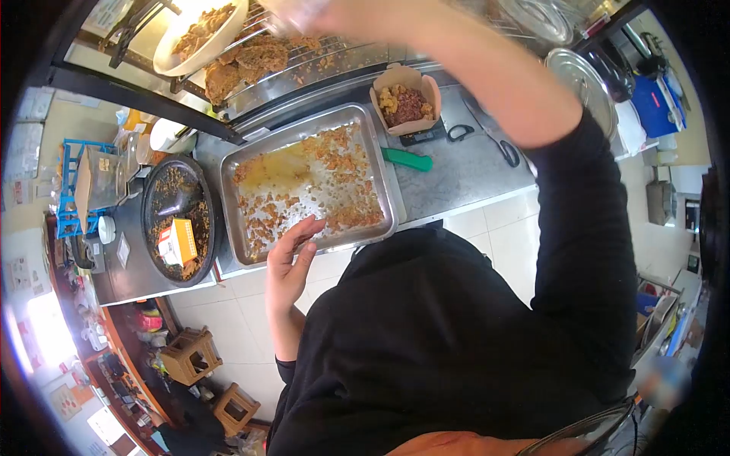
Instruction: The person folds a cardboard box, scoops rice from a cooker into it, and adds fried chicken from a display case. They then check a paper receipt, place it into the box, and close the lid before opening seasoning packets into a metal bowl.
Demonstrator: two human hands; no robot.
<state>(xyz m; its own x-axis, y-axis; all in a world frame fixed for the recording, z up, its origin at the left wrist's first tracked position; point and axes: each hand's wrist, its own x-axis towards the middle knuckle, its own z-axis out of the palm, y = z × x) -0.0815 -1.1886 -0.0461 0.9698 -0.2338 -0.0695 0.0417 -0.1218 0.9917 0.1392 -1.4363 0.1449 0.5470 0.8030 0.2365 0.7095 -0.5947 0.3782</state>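
My left hand is bare and hovers at the near edge of a metal tray, fingers loosely curled, thumb apart, nothing in them. Orange-brown crumbs and oil cover parts of the tray's bottom. My right arm stretches up across the counter. At its end, my right hand is blurred and partly cut off at the top, over a wire rack beside fried pieces; what it holds cannot be made out. An open paper box with dark red and yellow food stands behind the tray.
A green handle lies against the tray's right side. Scissors rest on the counter further right. A black round pan with crumbs and an orange-white box stands left of the tray. A white bowl sits upper left.
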